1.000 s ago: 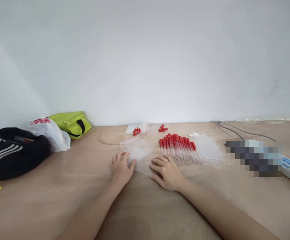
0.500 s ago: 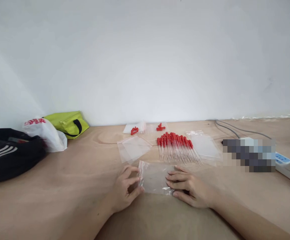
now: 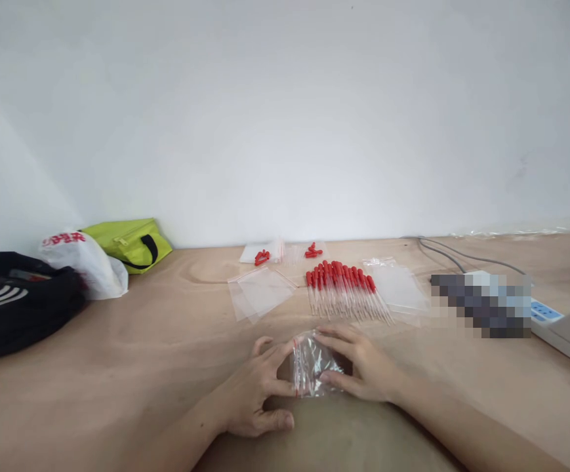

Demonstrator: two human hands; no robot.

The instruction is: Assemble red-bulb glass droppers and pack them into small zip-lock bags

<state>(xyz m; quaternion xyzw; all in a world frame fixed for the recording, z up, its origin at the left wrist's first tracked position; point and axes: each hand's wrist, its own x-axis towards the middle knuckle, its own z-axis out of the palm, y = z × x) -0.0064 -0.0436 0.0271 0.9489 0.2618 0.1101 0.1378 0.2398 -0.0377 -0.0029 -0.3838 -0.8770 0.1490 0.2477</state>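
In the head view, a clear zip bag with a red line along its left edge lay crinkled between the two hands, near the person on the worktop. The left hand had its fingers spread wide, index and middle tips at the zip edge and thumb apart from the film, apparently steadying the bag rather than pinching it. The right hand curved over the opposite end, thumb against the film; whether it gripped could not be told. A hand at each end probably kept the thin bag from sliding. Beyond, red-topped droppers lay in a fanned row, bulbs toward the wall, perhaps for easy reach, between two overlapping bags and more flat bags.
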